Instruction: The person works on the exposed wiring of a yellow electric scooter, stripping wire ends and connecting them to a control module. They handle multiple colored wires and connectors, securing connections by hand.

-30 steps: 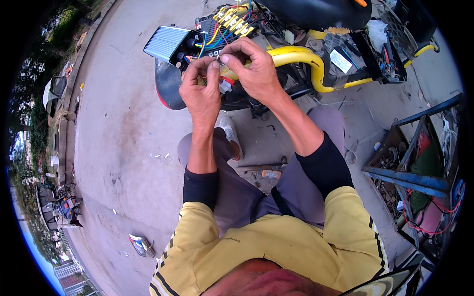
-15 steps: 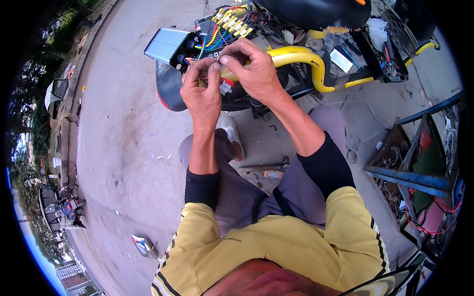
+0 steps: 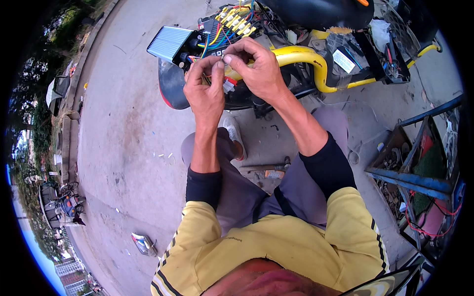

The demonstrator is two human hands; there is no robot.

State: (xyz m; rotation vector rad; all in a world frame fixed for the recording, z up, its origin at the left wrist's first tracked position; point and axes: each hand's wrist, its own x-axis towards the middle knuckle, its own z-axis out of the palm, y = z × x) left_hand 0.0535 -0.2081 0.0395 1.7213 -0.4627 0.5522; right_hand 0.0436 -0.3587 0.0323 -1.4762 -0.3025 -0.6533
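Note:
My left hand (image 3: 205,96) and my right hand (image 3: 260,74) are raised over the yellow-framed vehicle, fingertips almost meeting. Each hand is pinched, thumb against forefinger, on something too small to make out between them. Just left of the fingers sits a silver finned controller box (image 3: 169,45) with coloured wires running from it. Behind my hands, more wires lead to a row of yellow terminals (image 3: 236,22). A white and red plug connector (image 3: 229,85) hangs between my wrists, and the yellow frame tube (image 3: 316,64) curves away to the right of my right hand.
A black tray (image 3: 390,64) with tools stands at the right of the vehicle, by a white label card (image 3: 343,61). A rusty blue metal frame (image 3: 410,180) with clutter is at the right. A metal bar (image 3: 264,167) lies on the ground between my legs.
Both hands stay pinched together at the same spot, with only slight finger movement. The whole view has shifted a little.

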